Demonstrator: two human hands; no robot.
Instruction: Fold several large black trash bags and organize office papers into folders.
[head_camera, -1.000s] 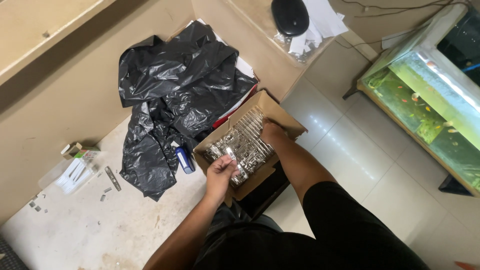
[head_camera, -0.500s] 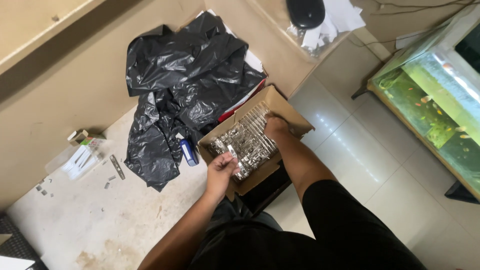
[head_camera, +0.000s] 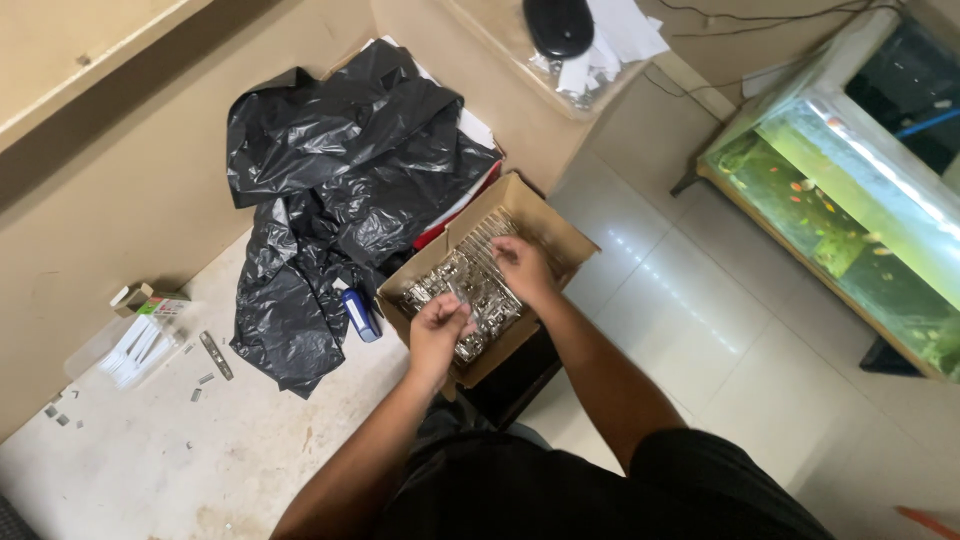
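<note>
Metal strips (head_camera: 470, 290) diagonally in box (head_camera: 560, 235)

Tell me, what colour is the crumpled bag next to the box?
The crumpled plastic bag is shiny black, seen clearly in the head view.

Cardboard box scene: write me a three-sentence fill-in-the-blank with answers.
1. Both hands reach into an open cardboard ____ full of shiny metal pieces.
2. The left hand pinches one small ____ piece.
3. Left of it lies a crumpled ____ plastic bag.

Missing words: box; metal; black
</note>
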